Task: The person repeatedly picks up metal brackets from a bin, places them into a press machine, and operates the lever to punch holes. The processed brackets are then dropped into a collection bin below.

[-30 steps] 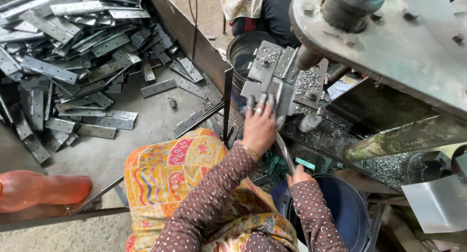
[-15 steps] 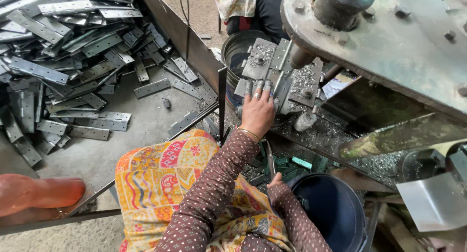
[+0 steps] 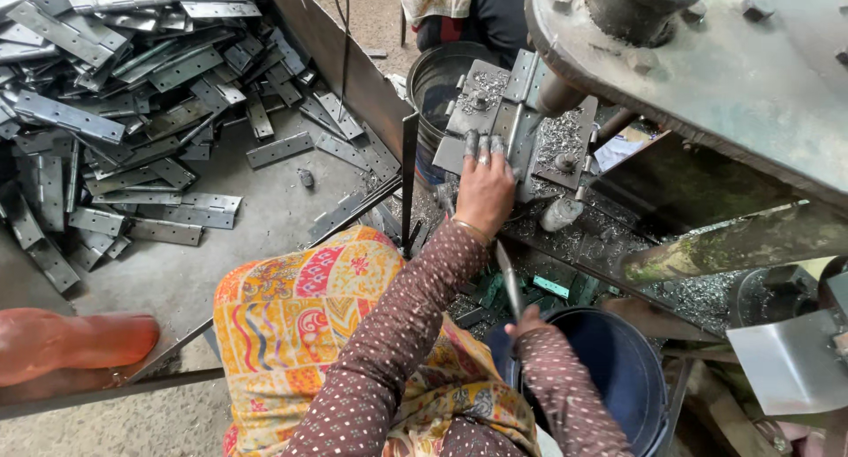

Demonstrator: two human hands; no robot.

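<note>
My left hand (image 3: 483, 185) reaches forward, its fingers pressed flat on a grey metal hinge plate (image 3: 495, 113) that lies on the drilling machine's table. My right hand (image 3: 528, 323) is lower and closer to me, shut on a narrow metal strip (image 3: 508, 280) that points up toward the table. It hovers over the rim of a blue bucket (image 3: 618, 369). Metal shavings (image 3: 565, 139) cover the table around the plate. A patterned yellow and orange cloth (image 3: 309, 307) covers my lap.
The heavy machine head (image 3: 707, 60) overhangs the right side. A large pile of grey hinge plates (image 3: 132, 86) lies on the floor at left behind a low metal wall (image 3: 353, 68). A black bucket (image 3: 442, 68) stands beyond the table, near another person (image 3: 459, 11). A reddish-orange rounded object (image 3: 71, 342) is at lower left.
My left hand stays on the hinge plate, fingers a little further forward. My right hand keeps the strip and has shifted slightly sideways above the blue bucket.
</note>
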